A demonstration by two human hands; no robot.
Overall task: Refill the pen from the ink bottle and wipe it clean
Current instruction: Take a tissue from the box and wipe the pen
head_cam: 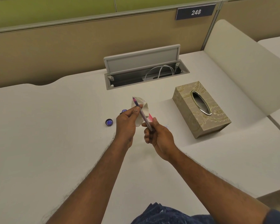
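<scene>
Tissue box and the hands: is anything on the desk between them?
No. In the head view, only bare white desk lies between the tissue box and the right hand; the tissue is held in the left hand.

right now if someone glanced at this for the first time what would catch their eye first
Most likely the two hands at the centre: the right hand holds a pen tip-up, while the left hand presses a crumpled tissue with a pink stain behind it. Next, the patterned gold tissue box to the right on the white desk. Left of the hands lies a small blue bottle cap, with the ink bottle mostly hidden behind the left hand.
</scene>
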